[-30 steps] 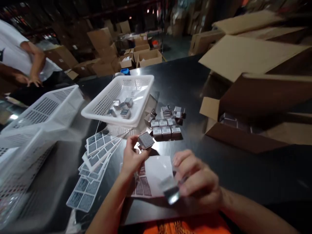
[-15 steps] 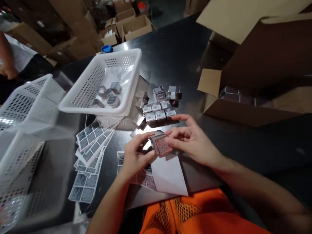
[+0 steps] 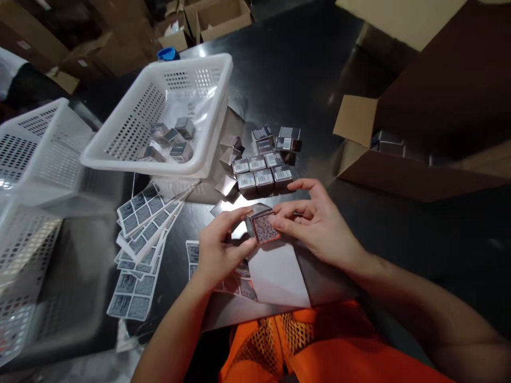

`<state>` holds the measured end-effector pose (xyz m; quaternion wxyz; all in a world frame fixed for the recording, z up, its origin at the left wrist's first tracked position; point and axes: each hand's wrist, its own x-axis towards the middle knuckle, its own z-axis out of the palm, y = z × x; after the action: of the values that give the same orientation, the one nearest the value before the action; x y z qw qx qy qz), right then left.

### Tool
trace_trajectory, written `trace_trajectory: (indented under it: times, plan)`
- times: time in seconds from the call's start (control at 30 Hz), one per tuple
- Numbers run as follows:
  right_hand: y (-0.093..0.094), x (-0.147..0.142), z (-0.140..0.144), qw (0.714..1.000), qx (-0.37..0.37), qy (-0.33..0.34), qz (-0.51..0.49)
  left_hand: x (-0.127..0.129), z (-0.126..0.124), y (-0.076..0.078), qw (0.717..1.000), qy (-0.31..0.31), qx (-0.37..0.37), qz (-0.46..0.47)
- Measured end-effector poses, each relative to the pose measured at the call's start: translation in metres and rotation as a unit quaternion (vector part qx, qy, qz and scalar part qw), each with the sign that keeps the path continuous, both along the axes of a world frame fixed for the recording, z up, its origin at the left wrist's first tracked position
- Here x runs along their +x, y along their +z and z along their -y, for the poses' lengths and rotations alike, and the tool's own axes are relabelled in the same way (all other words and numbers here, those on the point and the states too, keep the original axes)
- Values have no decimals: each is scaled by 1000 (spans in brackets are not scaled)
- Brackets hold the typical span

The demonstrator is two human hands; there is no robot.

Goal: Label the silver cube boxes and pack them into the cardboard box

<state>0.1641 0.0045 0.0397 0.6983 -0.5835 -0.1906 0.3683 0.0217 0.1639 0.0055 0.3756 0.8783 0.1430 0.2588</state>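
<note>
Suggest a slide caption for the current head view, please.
Left fingers hold a small silver box while right fingers touch its square sticker.

The held box shows a glossy, silvery finish and a speckled, paper-like label, the basket smooth plastic, the tabletop sheeny dark metal, the carton matt cardboard, the garment orange cloth and mesh.

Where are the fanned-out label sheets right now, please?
In the head view, the fanned-out label sheets lie on the table, left of the left hand and nearer the camera than the basket of small boxes.
</note>
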Motion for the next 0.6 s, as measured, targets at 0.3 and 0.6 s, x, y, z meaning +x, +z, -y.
trace_trajectory:
  times: [0.3,0.6]
  plan:
    - [-3,1,1,1000,-8,0,9,-1,1,2,1000,-1,4,-2]
    - [-3,1,0,1000,-11,-4,24,0,2,3,1000,-3,5,7]
